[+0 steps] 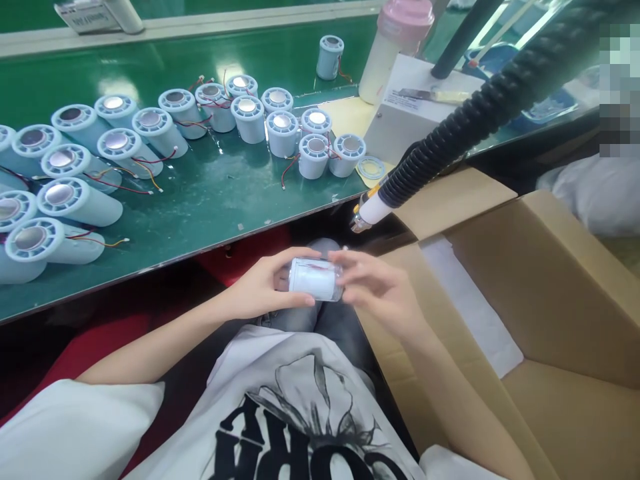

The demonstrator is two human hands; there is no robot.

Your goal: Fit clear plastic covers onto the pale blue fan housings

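Observation:
Above my lap, my left hand [273,283] is closed round the left end of a light-blue cylinder [313,279], thumb along its near side. The cylinder lies sideways, with a clear plastic layer round it and a red wire showing along its top. At its right end my right hand [380,287] has its fingers bent and slightly blurred, the fingertips and thumb on the clear plastic end. On the green bench [200,193] stand several similar light-blue cylinders [247,120] with silver round centres, slotted rims and thin red and yellow wires.
A black ribbed hose [450,127] with a metal tip hangs just beyond my right hand. To the right is an open cardboard box [550,280]. A pink-lidded bottle [395,47] and a white-grey metal stand [410,107] are at the bench's right end, near a blue basket [545,100].

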